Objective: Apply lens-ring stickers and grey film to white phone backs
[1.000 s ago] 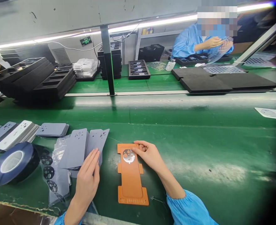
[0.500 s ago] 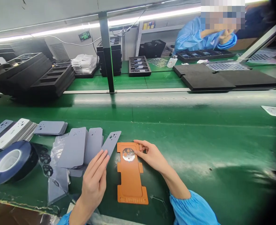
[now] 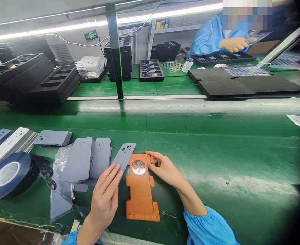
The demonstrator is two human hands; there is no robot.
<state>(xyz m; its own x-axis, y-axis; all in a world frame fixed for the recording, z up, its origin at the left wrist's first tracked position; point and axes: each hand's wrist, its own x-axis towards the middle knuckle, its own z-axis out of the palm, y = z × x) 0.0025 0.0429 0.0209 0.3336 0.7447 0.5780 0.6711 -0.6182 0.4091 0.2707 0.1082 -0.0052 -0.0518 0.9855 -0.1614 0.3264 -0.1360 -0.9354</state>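
A thin grey phone back cover (image 3: 125, 154) with camera holes at its top end is held tilted in my left hand (image 3: 105, 194), whose fingers lie along its face. Its edge overlaps the upper left corner of an orange fixture plate (image 3: 141, 194), which lies flat on the green bench. Set in the plate's upper part is a shiny round piece (image 3: 139, 170) with cutouts. My right hand (image 3: 166, 170) pinches the plate's upper right corner between thumb and fingers. Stacked grey covers (image 3: 77, 161) lie left of my left hand.
A large roll of blue film (image 3: 29, 173) lies at the left, its film strip stretching toward me. White covers (image 3: 11, 144) stand behind it. Black trays (image 3: 55, 85) and black boards (image 3: 226, 87) line the far bench, where a co-worker in blue sleeves (image 3: 207, 35) sits.
My left hand has shifted slightly right with the cover, bringing it over the plate's corner. My right hand keeps its hold. The co-worker's hands have changed position, with a clear sheet now showing.
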